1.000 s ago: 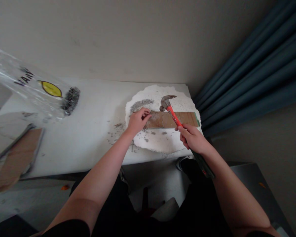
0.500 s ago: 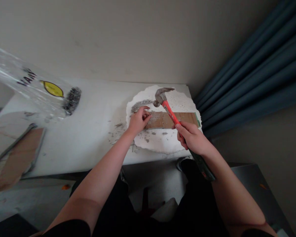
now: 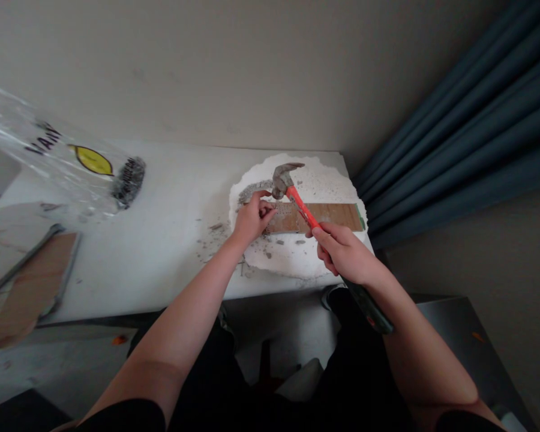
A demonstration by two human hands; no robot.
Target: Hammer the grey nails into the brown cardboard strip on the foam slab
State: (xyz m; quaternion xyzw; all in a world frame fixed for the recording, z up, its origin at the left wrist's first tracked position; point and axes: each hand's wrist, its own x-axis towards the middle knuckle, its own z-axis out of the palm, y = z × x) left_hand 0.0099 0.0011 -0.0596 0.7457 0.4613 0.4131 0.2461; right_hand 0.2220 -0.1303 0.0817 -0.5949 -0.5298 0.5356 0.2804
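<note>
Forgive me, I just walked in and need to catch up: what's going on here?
A person grips a hammer in the right hand, its head close to the left fingers in this view. The left hand is at the left end of a board; whether it pinches anything is too small to tell. The board lies on a white slab strewn with grey crumbs.

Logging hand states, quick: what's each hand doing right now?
Left hand: fingers curled by the brown strip; whether it holds anything cannot be told.
Right hand: closed around the hammer.
</note>
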